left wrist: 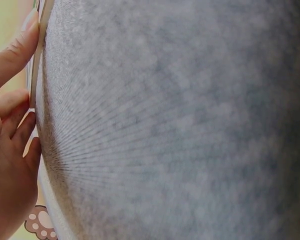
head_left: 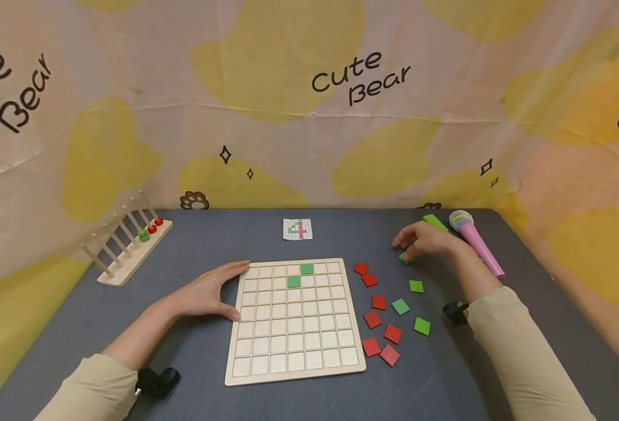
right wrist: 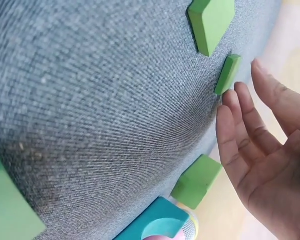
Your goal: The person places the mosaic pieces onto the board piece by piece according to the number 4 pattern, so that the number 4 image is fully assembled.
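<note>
A pale wooden grid board (head_left: 279,344) lies on the dark grey table. Two green square tiles (head_left: 293,282) occupy cells near its top, touching corner to corner. My left hand (head_left: 202,296) rests at the board's left edge, thumb and fingers spread along it; the left wrist view shows the fingers (left wrist: 19,55) against the rim. To the right, my right hand (head_left: 427,240) hovers over a green tile (head_left: 406,258). In the right wrist view, its thumb and fingers are apart, with fingertips close to that tile (right wrist: 227,75) but not gripping it.
Several red tiles (head_left: 378,302) and more green tiles (head_left: 422,326) lie scattered right of the board. A small pattern card (head_left: 298,230) is behind it. A peg rack (head_left: 136,257) with beads stands left. A green block (head_left: 436,223) and toy microphone (head_left: 480,245) lie back right.
</note>
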Available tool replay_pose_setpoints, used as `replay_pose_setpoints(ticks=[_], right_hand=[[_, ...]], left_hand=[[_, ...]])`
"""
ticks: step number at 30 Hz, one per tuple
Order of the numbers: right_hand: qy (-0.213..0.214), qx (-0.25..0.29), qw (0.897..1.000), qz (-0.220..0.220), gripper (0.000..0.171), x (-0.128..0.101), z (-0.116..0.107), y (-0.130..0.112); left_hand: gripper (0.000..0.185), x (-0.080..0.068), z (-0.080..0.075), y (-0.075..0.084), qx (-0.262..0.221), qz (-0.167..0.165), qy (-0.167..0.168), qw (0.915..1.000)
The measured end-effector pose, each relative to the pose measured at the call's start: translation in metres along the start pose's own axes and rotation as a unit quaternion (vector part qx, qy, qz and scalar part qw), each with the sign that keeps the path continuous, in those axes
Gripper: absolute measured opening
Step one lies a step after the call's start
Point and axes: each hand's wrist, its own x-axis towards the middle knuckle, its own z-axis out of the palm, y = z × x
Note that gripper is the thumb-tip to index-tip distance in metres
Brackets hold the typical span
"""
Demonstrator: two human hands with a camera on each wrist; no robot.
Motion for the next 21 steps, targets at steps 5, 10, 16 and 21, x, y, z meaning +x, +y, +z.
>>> replay_pose_setpoints(ticks=[5,10,16,21], right_hand=[[-0.010,0.011,1.000,0.009,0.036,-0.0012,-0.0010,0.0020],[-0.024,0.017,0.999,0.023,0.035,-0.0027,-0.0008,0.0025],[-0.020,0.009,0.999,0.025,0.035,-0.0029,0.0007,0.0056],[0.004,-0.005,1.000,0.020,0.034,-0.0028,0.0038,0.0055]], left_hand=[[0.112,-0.0002,0.0008,-0.0016,-0.003,0.001,0.003,1.0000],[0.112,0.0001,0.0008,-0.0014,-0.003,0.000,0.003,1.0000],[0.112,0.0000,0.0002,-0.0003,-0.001,0.000,0.002,1.0000],[0.112,-0.0011,-0.0012,0.0014,0.003,0.000,0.001,1.0000]])
